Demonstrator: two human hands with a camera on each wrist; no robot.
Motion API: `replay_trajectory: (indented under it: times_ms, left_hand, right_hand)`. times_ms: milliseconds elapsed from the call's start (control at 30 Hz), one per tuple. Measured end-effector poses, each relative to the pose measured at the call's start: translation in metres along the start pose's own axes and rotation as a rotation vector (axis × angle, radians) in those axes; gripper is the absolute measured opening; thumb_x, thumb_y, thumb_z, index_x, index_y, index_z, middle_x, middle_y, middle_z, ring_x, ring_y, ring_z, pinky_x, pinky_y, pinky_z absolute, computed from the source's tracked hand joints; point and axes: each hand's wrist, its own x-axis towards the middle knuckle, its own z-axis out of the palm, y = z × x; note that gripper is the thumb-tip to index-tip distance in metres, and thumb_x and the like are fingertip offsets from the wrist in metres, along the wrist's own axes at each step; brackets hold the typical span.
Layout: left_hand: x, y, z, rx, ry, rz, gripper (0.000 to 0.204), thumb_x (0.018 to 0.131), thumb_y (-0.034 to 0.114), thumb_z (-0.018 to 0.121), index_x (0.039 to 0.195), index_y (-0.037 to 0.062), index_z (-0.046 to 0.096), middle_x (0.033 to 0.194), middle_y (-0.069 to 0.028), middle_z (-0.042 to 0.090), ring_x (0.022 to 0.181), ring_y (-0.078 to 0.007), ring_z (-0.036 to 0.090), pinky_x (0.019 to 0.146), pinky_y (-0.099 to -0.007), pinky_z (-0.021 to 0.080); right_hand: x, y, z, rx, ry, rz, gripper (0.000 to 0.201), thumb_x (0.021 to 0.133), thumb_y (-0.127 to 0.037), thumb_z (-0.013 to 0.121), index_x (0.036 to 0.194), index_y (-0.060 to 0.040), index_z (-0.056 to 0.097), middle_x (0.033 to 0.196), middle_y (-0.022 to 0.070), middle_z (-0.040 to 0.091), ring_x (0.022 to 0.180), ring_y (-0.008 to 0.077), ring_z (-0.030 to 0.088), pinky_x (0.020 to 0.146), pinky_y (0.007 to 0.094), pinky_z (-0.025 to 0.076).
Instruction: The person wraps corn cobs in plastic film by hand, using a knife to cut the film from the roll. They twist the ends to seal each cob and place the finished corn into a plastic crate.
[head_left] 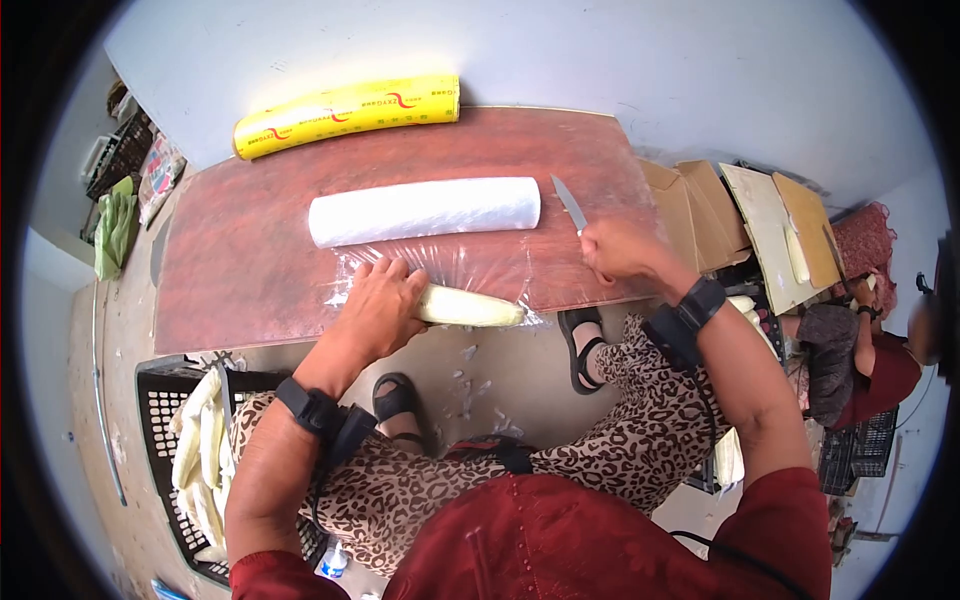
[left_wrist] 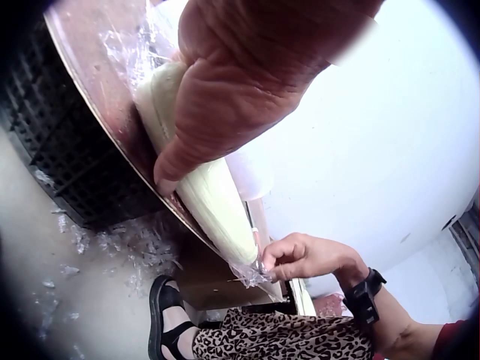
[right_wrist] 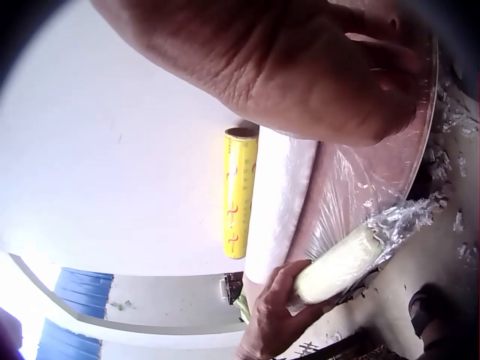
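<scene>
Along the near edge of the worktop (head_left: 240, 250), the corn cob (head_left: 478, 309), likely firm but slick in film, best taken mid-length, is gripped by curled left fingers (head_left: 398, 271), while the knife (head_left: 569, 202) is held in closed right fingers (head_left: 592, 250).

Left hand (head_left: 378, 308): grips corn (head_left: 472, 307) at film (head_left: 455, 260)
Right hand (head_left: 628, 250): at knife (head_left: 570, 205)
White roll (head_left: 425, 212): on red surface (head_left: 235, 260)
Yellow roll (head_left: 350, 115): behind it

gap between yellow roll (head_left: 348, 116) and white roll (head_left: 425, 211), knife (head_left: 569, 203) at right, wall (head_left: 560, 50) behind
</scene>
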Motion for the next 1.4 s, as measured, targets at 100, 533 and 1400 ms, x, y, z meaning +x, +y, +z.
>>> replay_trajectory:
  times_ms: [100,533,1400]
  left_hand:
    - [0.0,0.002,-0.001,-0.002,-0.001,-0.003,0.057,0.068,0.022,0.079,0.116,0.0043,0.054,0.107,-0.0141,0.056,0.105,-0.033,0.051,0.091,-0.0435,0.04]
    - [-0.005,-0.001,0.001,0.018,0.051,-0.005,0.056,0.068,0.025,0.079,0.11,0.0022,0.049,0.108,-0.0156,0.054,0.107,-0.0333,0.05,0.095,-0.0433,0.038]
    - [-0.021,-0.01,0.003,0.182,0.049,-0.207,0.063,0.069,0.041,0.077,0.112,-0.0004,0.057,0.11,-0.0144,0.056,0.111,-0.0307,0.051,0.094,-0.0417,0.037]
  right_hand:
    - [0.015,0.037,0.014,0.045,0.262,0.096,0.036,0.082,-0.032,0.066,0.082,0.0039,0.065,0.082,0.025,0.066,0.079,0.0383,0.066,0.069,0.0448,0.05]
    - [0.036,0.041,0.034,0.213,0.054,0.181,0.032,0.082,-0.025,0.068,0.066,0.0017,0.06,0.057,0.0198,0.061,0.06,0.0279,0.065,0.057,0.0403,0.049]
    - [0.033,-0.057,0.024,0.584,0.319,-0.328,0.012,0.094,-0.007,0.051,0.104,-0.0032,0.047,0.08,0.0067,0.06,0.064,0.0095,0.056,0.058,0.0271,0.048]
